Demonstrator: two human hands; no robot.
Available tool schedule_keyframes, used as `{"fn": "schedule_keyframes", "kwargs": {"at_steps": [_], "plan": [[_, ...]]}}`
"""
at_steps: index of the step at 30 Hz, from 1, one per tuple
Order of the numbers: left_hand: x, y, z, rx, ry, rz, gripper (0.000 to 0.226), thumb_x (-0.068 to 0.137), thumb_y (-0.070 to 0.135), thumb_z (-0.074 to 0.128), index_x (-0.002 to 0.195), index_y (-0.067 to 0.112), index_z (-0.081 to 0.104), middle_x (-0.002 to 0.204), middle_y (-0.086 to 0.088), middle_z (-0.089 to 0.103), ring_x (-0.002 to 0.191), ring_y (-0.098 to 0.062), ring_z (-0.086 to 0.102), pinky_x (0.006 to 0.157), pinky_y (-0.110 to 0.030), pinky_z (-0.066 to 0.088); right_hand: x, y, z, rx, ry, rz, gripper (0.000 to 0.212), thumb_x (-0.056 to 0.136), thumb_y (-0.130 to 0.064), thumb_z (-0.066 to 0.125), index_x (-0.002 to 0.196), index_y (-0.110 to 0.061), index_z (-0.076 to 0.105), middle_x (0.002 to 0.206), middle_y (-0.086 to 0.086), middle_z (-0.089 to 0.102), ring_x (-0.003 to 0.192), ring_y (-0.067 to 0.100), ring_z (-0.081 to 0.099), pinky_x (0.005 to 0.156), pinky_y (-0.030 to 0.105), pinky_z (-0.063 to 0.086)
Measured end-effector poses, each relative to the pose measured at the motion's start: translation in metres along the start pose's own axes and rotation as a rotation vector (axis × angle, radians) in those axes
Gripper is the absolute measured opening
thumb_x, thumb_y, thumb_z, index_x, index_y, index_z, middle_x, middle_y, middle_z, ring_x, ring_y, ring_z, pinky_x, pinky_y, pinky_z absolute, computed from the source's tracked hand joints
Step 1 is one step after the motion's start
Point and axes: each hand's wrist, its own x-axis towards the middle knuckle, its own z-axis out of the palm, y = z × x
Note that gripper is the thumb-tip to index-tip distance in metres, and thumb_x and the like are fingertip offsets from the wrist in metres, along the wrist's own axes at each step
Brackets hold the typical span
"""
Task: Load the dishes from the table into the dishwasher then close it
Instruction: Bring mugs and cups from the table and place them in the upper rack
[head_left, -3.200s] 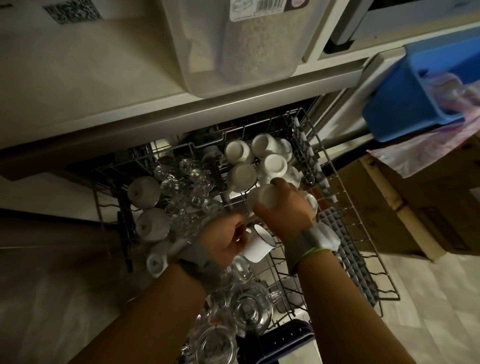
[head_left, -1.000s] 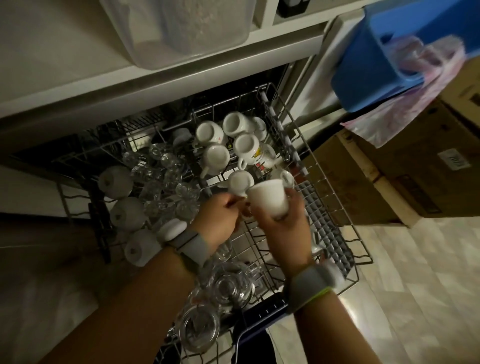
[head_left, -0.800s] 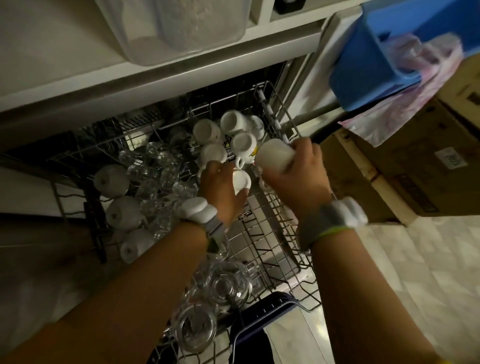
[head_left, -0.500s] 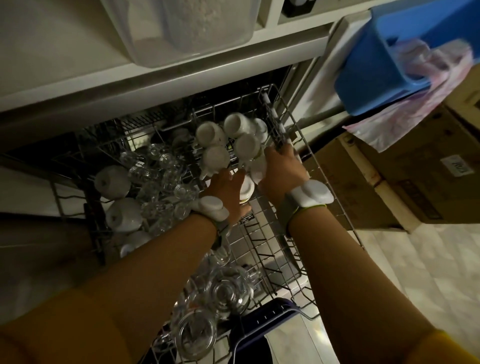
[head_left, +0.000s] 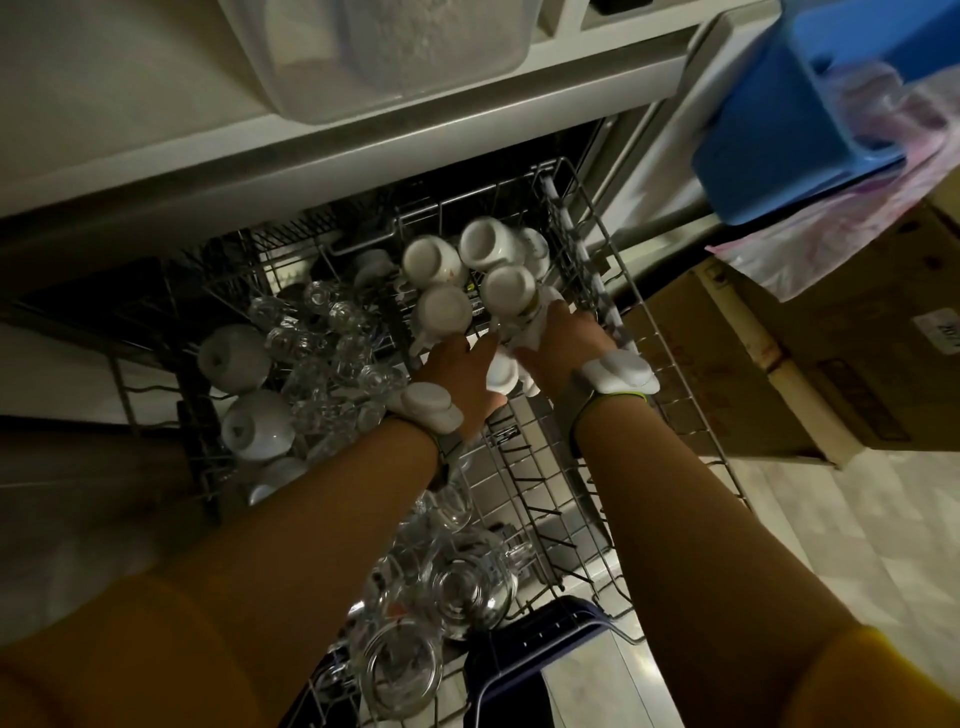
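Note:
The dishwasher's upper wire rack is pulled out below me. Several white cups stand upside down at its far right. My right hand holds a white cup down among them beside the rack's right wall. My left hand grips another white cup just left of it; the fingers of both hands are partly hidden. Clear glasses fill the rack's middle, and white bowls line its left side.
Big glass mugs lie in the rack's near end. A dark blue basket sits below them. A blue bin with a pink plastic bag and cardboard boxes crowd the right. The counter edge overhangs the rack.
Both hands carried their cups from the rack's middle to the far right cluster and lowered them there. My view has moved forward over the rack.

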Motion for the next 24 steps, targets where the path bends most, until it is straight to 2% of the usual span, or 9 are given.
{"fn": "schedule_keyframes", "kwargs": {"at_steps": [4, 8, 11, 12, 15, 18, 20, 22, 24], "plan": [[-0.004, 0.0, 0.001, -0.037, 0.057, -0.019, 0.074, 0.081, 0.04, 0.067, 0.143, 0.024, 0.032, 0.134, -0.01, 0.041, 0.123, -0.033, 0.042, 0.096, -0.042, 0.044, -0.011, 0.003, -0.001, 0.017, 0.032, -0.028, 0.051, 0.091, -0.042, 0.052, 0.13, -0.011, 0.044, 0.113, 0.013, 0.063, 0.1, 0.033, 0.063, 0.075, 0.036, 0.048], [-0.018, 0.001, 0.001, -0.066, 0.174, -0.013, 0.067, 0.079, 0.034, 0.067, 0.139, 0.022, 0.039, 0.131, -0.008, 0.041, 0.121, -0.031, 0.042, 0.094, -0.044, 0.047, -0.043, 0.009, -0.016, 0.017, 0.195, -0.122, 0.032, 0.091, -0.027, 0.052, 0.119, -0.011, 0.056, 0.118, 0.011, 0.058, 0.107, 0.029, 0.055, 0.08, 0.036, 0.045], [-0.026, 0.002, 0.0, -0.076, 0.274, -0.002, 0.066, 0.075, 0.029, 0.074, 0.133, 0.021, 0.045, 0.127, -0.008, 0.04, 0.118, -0.033, 0.044, 0.09, -0.047, 0.051, -0.059, 0.023, -0.022, -0.013, 0.507, -0.145, 0.049, 0.082, -0.029, 0.06, 0.129, -0.016, 0.053, 0.137, 0.009, 0.047, 0.126, 0.03, 0.039, 0.099, 0.043, 0.037], [-0.028, 0.002, 0.0, -0.068, 0.303, 0.001, 0.065, 0.074, 0.03, 0.075, 0.132, 0.021, 0.047, 0.128, -0.008, 0.039, 0.118, -0.033, 0.044, 0.089, -0.047, 0.051, -0.059, 0.027, -0.023, 0.003, 0.519, -0.096, 0.057, 0.082, -0.028, 0.062, 0.136, -0.017, 0.048, 0.144, 0.009, 0.042, 0.133, 0.031, 0.033, 0.104, 0.045, 0.032], [-0.035, 0.004, 0.003, -0.047, 0.354, 0.003, 0.064, 0.07, 0.029, 0.078, 0.128, 0.02, 0.052, 0.133, -0.01, 0.04, 0.119, -0.035, 0.044, 0.087, -0.048, 0.052, -0.053, 0.036, -0.017, 0.13, 0.287, 0.056, 0.074, 0.087, -0.025, 0.061, 0.151, -0.016, 0.024, 0.158, 0.007, 0.023, 0.146, 0.026, 0.016, 0.117, 0.044, 0.018], [-0.043, 0.007, 0.008, -0.001, 0.365, 0.033, 0.072, 0.063, 0.025, 0.083, 0.128, 0.014, 0.054, 0.136, -0.017, 0.041, 0.123, -0.04, 0.041, 0.089, -0.049, 0.05, -0.052, 0.037, -0.007, 0.226, 0.193, 0.025, 0.075, 0.09, -0.019, 0.057, 0.153, -0.015, 0.016, 0.159, 0.008, 0.02, 0.146, 0.024, 0.018, 0.119, 0.039, 0.02], [-0.049, 0.007, 0.012, 0.03, 0.334, 0.027, 0.073, 0.065, 0.027, 0.081, 0.13, 0.012, 0.051, 0.14, -0.018, 0.038, 0.125, -0.041, 0.038, 0.089, -0.049, 0.048, -0.054, 0.037, -0.001, 0.199, 0.142, -0.009, 0.075, 0.09, -0.014, 0.056, 0.154, -0.015, 0.015, 0.16, 0.006, 0.017, 0.147, 0.023, 0.017, 0.12, 0.039, 0.021], [-0.052, 0.004, 0.017, 0.04, 0.305, 0.015, 0.072, 0.067, 0.029, 0.08, 0.13, 0.012, 0.05, 0.141, -0.018, 0.036, 0.124, -0.039, 0.038, 0.087, -0.048, 0.049, -0.056, 0.035, 0.006, 0.104, 0.051, -0.032, 0.075, 0.093, -0.017, 0.053, 0.154, -0.016, 0.01, 0.162, 0.004, 0.008, 0.149, 0.02, 0.008, 0.121, 0.039, 0.011], [-0.057, 0.004, 0.019, 0.055, 0.274, 0.012, 0.07, 0.069, 0.032, 0.076, 0.131, 0.014, 0.048, 0.14, -0.016, 0.034, 0.122, -0.037, 0.039, 0.087, -0.047, 0.05, -0.06, 0.033, 0.014, 0.017, 0.035, -0.04, 0.073, 0.096, -0.023, 0.048, 0.154, -0.016, 0.005, 0.162, 0.003, 0.002, 0.149, 0.019, 0.001, 0.119, 0.041, 0.001]]}}
